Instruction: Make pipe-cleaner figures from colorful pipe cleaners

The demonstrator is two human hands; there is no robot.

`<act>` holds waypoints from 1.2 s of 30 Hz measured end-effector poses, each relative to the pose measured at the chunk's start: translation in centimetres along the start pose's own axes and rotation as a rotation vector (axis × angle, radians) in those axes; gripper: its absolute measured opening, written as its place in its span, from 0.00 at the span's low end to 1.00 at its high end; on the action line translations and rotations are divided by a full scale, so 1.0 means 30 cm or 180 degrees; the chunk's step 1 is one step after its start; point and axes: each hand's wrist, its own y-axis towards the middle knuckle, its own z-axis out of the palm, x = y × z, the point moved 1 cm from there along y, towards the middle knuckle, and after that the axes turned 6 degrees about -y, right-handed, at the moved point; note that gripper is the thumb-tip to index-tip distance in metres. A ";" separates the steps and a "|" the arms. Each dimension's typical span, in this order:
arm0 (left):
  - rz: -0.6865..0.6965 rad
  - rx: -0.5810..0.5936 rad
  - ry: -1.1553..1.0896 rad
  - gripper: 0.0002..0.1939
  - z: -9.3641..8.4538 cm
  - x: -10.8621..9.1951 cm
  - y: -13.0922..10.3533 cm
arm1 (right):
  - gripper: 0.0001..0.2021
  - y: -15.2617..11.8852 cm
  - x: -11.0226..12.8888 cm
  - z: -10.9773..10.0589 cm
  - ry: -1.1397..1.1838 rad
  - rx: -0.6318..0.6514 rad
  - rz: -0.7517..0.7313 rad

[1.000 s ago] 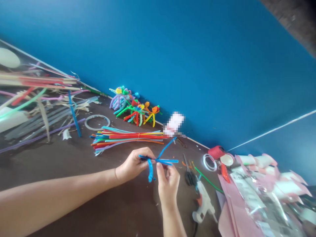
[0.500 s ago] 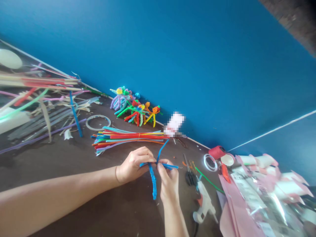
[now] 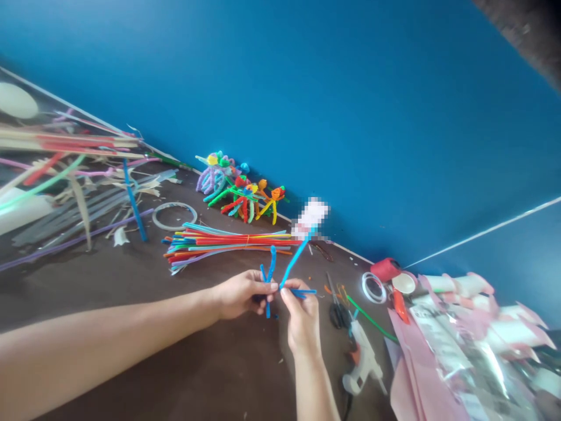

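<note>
Between my two hands is a cluster of blue pipe cleaners, its ends sticking out in several directions. My left hand pinches the cluster's left side with thumb and fingers; a fuzzy bent end rises above it and a short piece points down. Thumb and fingertips of my right hand grip the joint from the right, where one long end slants up and others point right. The exact crossing is covered by my fingertips. Just beyond my hands lies a bundle of coloured pipe cleaners, tied around its middle.
Small pipe-cleaner figures stand against the blue wall. Scissors and a white glue gun lie to the right, near pink sheets and plastic packs. A tape ring and loose strips are at left.
My left hand has turned the cluster: the fuzzy end that hung down now points up. The long end at my right hand leans further right and shows more length.
</note>
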 end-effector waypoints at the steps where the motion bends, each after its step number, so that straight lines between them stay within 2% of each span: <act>1: -0.0308 0.0137 -0.0288 0.10 -0.004 0.000 0.003 | 0.02 0.001 0.002 -0.001 0.0102 0.0153 0.0044; 3: -0.0733 0.0344 -0.0605 0.09 -0.010 -0.003 0.005 | 0.02 0.002 0.000 -0.005 0.0300 0.0373 0.0170; 4: -0.0811 0.0377 -0.0646 0.09 -0.012 -0.005 0.004 | 0.02 0.003 -0.003 -0.009 0.0383 0.0436 0.0239; 7: -0.0604 0.0197 -0.0431 0.09 -0.011 -0.010 0.002 | 0.02 0.008 -0.021 -0.022 0.0460 0.0409 0.0387; 11: 0.0122 -0.0199 0.0400 0.08 -0.002 -0.010 -0.002 | 0.04 0.020 -0.048 -0.027 0.0556 0.0031 0.0457; 14: 0.1092 -0.0414 0.1599 0.06 0.000 -0.022 -0.009 | 0.07 0.023 -0.061 -0.019 0.0677 -0.0244 0.0691; 17: 0.1866 -0.0488 0.2494 0.05 0.002 -0.037 -0.020 | 0.10 0.019 -0.064 -0.011 0.0573 -0.0194 0.0908; 19: 0.1937 -0.0553 0.2660 0.06 0.003 -0.040 -0.024 | 0.09 0.017 -0.059 -0.011 0.0485 -0.0019 0.0877; 23: 0.1339 -0.0677 0.2177 0.04 0.007 -0.028 -0.015 | 0.08 0.019 -0.036 -0.027 -0.0091 0.0147 0.0593; 26: 0.0688 -0.0564 0.1184 0.06 0.007 -0.018 -0.004 | 0.06 0.017 -0.012 -0.035 -0.0908 0.0113 0.0229; 30: -0.0522 -0.0376 -0.0345 0.07 -0.004 -0.018 0.000 | 0.06 0.008 0.008 -0.041 -0.1801 0.0022 -0.0437; 32: -0.0971 -0.0350 -0.0765 0.07 -0.010 -0.022 -0.003 | 0.06 0.007 0.009 -0.048 -0.2181 -0.0032 -0.0848; 34: -0.1038 -0.0272 -0.0842 0.07 -0.013 -0.025 -0.006 | 0.05 0.009 0.008 -0.057 -0.2466 -0.0250 -0.1177; 36: -0.0759 -0.0186 -0.0704 0.07 -0.012 -0.026 -0.006 | 0.04 0.010 0.008 -0.066 -0.2534 -0.0599 -0.1247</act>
